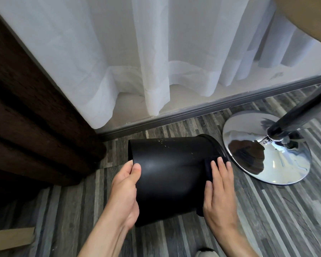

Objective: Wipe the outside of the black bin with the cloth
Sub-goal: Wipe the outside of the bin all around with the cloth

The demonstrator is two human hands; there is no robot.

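The black bin (171, 175) is held on its side above the floor, its base to the left and its rim to the right. Small pale specks dot its upper wall. My left hand (125, 191) grips the base edge, thumb on the wall. My right hand (218, 191) clasps the rim end, fingers laid flat over the rim band. No cloth is in view.
A chrome round table base (267, 151) with a dark pole (304, 112) stands just right of the bin. White sheer curtains (156, 52) hang behind along a grey skirting board (202, 110). A dark brown curtain (26, 108) fills the left. The floor is grey striped planks (267, 210).
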